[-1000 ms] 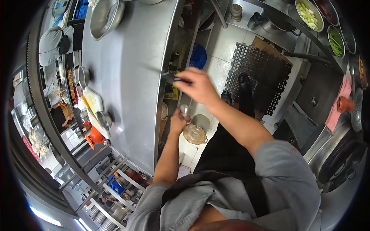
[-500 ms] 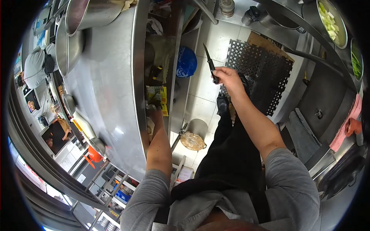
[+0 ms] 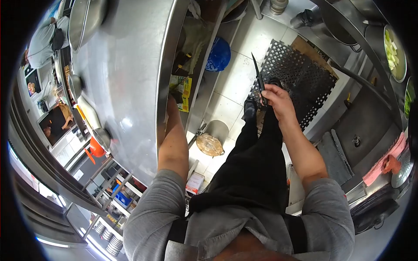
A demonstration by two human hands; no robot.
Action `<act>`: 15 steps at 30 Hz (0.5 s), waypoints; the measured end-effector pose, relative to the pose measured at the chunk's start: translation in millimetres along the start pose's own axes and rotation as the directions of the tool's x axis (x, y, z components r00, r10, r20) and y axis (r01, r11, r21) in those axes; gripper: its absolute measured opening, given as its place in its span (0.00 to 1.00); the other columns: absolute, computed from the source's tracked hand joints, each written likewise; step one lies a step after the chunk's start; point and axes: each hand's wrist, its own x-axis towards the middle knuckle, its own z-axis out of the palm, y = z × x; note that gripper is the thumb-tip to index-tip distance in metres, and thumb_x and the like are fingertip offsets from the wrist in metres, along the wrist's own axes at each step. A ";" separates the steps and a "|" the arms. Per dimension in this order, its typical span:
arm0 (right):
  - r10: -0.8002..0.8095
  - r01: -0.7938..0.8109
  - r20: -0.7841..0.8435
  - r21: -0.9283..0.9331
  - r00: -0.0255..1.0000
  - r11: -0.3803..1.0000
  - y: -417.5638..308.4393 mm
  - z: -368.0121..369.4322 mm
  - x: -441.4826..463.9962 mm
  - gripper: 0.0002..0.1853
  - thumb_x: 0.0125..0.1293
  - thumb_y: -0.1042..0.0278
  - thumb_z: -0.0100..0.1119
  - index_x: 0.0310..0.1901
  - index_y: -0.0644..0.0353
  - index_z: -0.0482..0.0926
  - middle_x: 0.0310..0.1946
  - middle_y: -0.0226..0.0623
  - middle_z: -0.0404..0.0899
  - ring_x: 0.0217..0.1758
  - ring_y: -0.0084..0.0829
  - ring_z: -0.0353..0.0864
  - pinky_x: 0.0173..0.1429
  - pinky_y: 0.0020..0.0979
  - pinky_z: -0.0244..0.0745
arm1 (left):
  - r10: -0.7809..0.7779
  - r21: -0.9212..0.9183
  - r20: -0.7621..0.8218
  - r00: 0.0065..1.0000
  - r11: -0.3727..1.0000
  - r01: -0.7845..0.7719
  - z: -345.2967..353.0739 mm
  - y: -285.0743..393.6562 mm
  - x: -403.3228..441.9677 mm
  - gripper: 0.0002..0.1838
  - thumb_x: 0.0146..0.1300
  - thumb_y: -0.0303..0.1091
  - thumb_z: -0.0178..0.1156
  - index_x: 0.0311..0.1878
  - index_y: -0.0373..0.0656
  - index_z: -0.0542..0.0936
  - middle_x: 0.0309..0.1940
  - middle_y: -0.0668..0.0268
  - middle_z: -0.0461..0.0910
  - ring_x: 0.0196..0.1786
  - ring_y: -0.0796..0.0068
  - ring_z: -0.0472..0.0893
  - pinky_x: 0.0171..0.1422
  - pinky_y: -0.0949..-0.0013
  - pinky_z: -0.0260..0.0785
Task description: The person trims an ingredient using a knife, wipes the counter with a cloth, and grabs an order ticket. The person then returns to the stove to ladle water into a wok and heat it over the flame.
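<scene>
A knife (image 3: pixel 260 80) with a dark, narrow blade and black handle is in my right hand (image 3: pixel 277 99), whose fingers are closed round the handle. Its blade points up and away from me, above the tiled floor beside the black mat. My left hand (image 3: pixel 172 106) reaches in under the edge of the steel counter, at the shelf below. Its fingers are hidden there, so I cannot see whether it holds anything. A yellow-and-green packet (image 3: pixel 184 93) lies on that shelf, close to this hand.
The steel counter (image 3: pixel 130 74) spans the left. A blue bag-like bundle (image 3: pixel 219 54) and a pot (image 3: pixel 216 130) stand near the shelf. Black perforated matting (image 3: pixel 300 80) covers the floor ahead. At right are a sink (image 3: pixel 363 117), pink cloth (image 3: pixel 385 161) and bowl of cut vegetables (image 3: pixel 393 58).
My right hand has come nearer my body and to the right, still gripping the knife. My left hand has gone further under the counter edge. The whole view has shifted.
</scene>
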 end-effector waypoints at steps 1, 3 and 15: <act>0.004 -0.004 -0.003 0.018 1.000 1.000 6.3 -1.2 -5.5 0.12 0.56 0.73 0.58 0.42 0.65 0.76 0.29 0.31 0.78 0.29 0.21 0.76 0.36 0.21 0.71 | 0.011 -0.171 0.020 1.000 0.985 -0.007 4.5 -0.3 9.3 0.28 0.57 0.45 0.54 0.57 0.38 0.70 0.55 0.47 0.69 0.58 0.47 0.68 0.59 0.55 0.62; 0.009 -0.009 -0.016 0.033 1.000 0.999 15.0 -3.9 -17.2 0.12 0.55 0.73 0.59 0.41 0.64 0.76 0.29 0.31 0.78 0.29 0.22 0.77 0.36 0.21 0.70 | 0.030 -0.342 0.047 0.998 0.940 -0.012 5.7 5.2 5.0 0.28 0.55 0.43 0.56 0.57 0.38 0.70 0.54 0.45 0.69 0.57 0.45 0.68 0.60 0.55 0.62; -0.056 0.064 0.080 -0.102 0.995 0.993 3.9 0.1 -73.4 0.13 0.52 0.72 0.64 0.38 0.57 0.72 0.28 0.25 0.74 0.30 0.19 0.74 0.33 0.20 0.63 | 0.251 -0.218 0.496 0.831 0.963 -0.161 -48.0 7.1 -132.2 0.34 0.49 0.48 0.62 0.55 0.34 0.68 0.53 0.43 0.69 0.56 0.52 0.71 0.59 0.58 0.64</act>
